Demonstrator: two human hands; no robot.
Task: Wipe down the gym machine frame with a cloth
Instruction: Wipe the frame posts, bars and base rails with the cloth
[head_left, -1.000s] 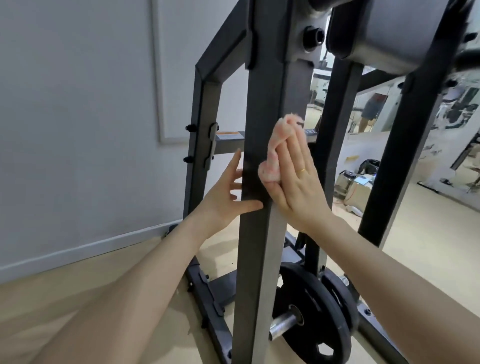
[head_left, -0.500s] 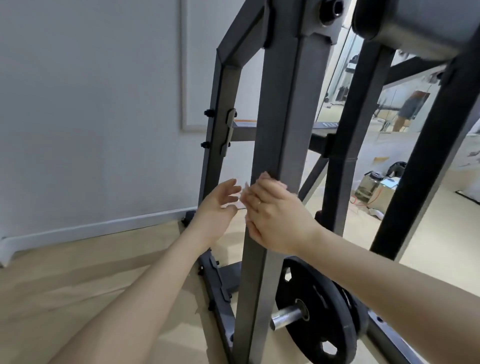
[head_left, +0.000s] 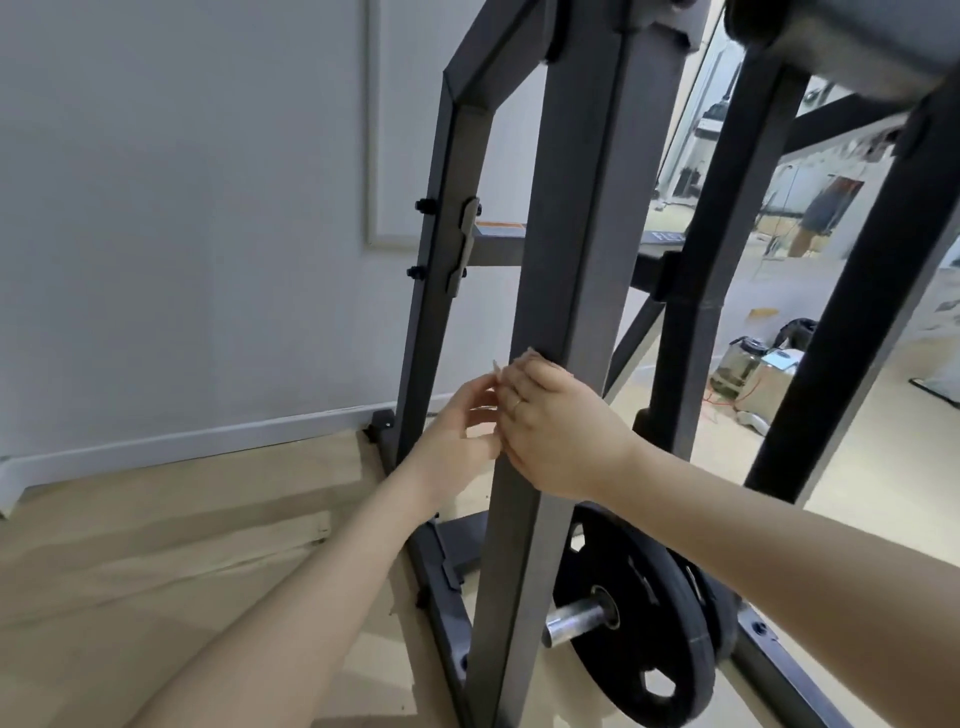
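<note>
gripping cloth (head_left: 511, 364) against frame post (head_left: 558, 291), right hand (head_left: 558, 431)

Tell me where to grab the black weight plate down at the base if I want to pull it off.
Grip the weight plate by the cut-out slots near its rim, from the open side where the steel peg sticks out; it stands upright on that peg, so it likely slides off along it.

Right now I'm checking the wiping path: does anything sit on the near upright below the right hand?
Nothing visible does. Below the right hand, the near upright runs bare; the weight plate sits beside and behind it.
</note>
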